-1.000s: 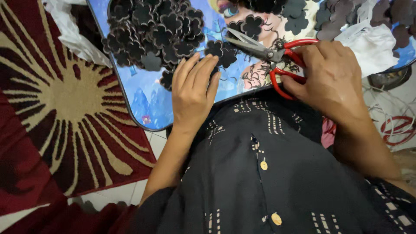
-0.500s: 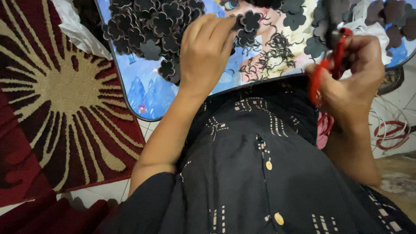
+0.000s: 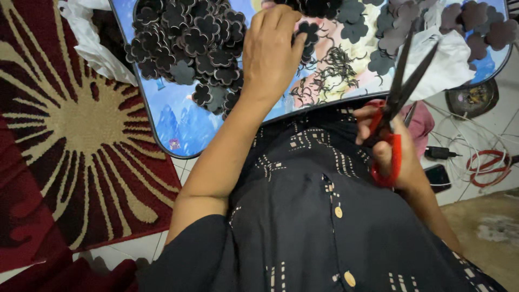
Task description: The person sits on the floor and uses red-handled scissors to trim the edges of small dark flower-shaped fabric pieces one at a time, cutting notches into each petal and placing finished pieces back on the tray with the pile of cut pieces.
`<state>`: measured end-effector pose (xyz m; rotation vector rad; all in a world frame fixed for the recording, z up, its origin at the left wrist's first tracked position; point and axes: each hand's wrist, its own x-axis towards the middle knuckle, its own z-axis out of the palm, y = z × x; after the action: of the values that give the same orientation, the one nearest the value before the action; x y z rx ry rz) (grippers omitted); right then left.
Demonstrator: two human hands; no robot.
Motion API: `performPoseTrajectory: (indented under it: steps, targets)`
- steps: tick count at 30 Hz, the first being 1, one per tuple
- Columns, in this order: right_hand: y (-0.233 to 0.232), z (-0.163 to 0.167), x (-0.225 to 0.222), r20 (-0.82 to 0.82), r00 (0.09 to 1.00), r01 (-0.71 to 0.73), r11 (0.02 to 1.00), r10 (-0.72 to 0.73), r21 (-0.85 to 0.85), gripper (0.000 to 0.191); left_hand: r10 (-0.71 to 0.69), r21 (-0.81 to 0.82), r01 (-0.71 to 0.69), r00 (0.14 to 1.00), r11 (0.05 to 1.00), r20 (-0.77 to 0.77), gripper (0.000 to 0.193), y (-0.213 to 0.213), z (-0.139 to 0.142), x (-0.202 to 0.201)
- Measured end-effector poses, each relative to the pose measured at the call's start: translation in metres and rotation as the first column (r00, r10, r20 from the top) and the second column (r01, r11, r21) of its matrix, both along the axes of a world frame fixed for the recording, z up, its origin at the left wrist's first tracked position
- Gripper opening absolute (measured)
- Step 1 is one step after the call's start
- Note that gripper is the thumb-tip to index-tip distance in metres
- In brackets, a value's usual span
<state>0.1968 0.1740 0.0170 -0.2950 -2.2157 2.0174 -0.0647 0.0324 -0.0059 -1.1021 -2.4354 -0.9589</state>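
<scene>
Left hand (image 3: 270, 51), top centre, pinches a cut black flower piece (image 3: 309, 32) over the tray (image 3: 178, 127). Right hand (image 3: 392, 154), right of centre, grips the red-handled scissors (image 3: 403, 81), blades slightly parted, pointing up. Large pile of finished flowers (image 3: 184, 43) upper left; uncut grey ones (image 3: 470, 21) upper right (progress: apparently well along).

Your left hand (image 3: 273, 51) is covering part of a black flower cutout (image 3: 308, 32). The frame's top edge is cropping the tray (image 3: 178, 124).
</scene>
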Motion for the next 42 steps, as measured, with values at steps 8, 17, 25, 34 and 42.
performPoseTrajectory:
  steps: [8, 17, 25, 34, 42]
  targets:
    - [-0.004, -0.002, -0.008, 0.062, 0.995, -0.068, 0.996, 0.072, -0.056, 0.087, -0.029, 0.026, 0.026, 0.995, 0.999, 0.099, 0.026, 0.005, 0.010, 0.007]
    - [-0.008, -0.008, -0.013, 0.058, 0.993, -0.098, 0.992, 0.103, -0.078, 0.098, -0.478, 0.625, -0.055, 0.594, 0.779, 0.647, 0.026, -0.008, 0.023, 0.037]
    - [-0.018, 0.007, -0.021, 0.142, 0.976, -0.170, 0.985, 0.164, 0.029, 0.102, -0.615, 0.655, -0.126, 0.249, 0.745, 0.748, 0.026, -0.040, 0.035, 0.086]
    - [-0.027, 0.022, -0.033, 0.156, 0.965, -0.229, 0.969, 0.212, 0.098, 0.107, -0.613, 0.649, -0.182, 0.220, 0.739, 0.759, 0.026, -0.046, 0.029, 0.094]
    - [-0.029, 0.017, -0.034, 0.150, 0.967, -0.221, 0.969, 0.204, 0.107, 0.107, -0.595, 0.625, -0.147, 0.201, 0.767, 0.778, 0.025, -0.049, 0.030, 0.096]
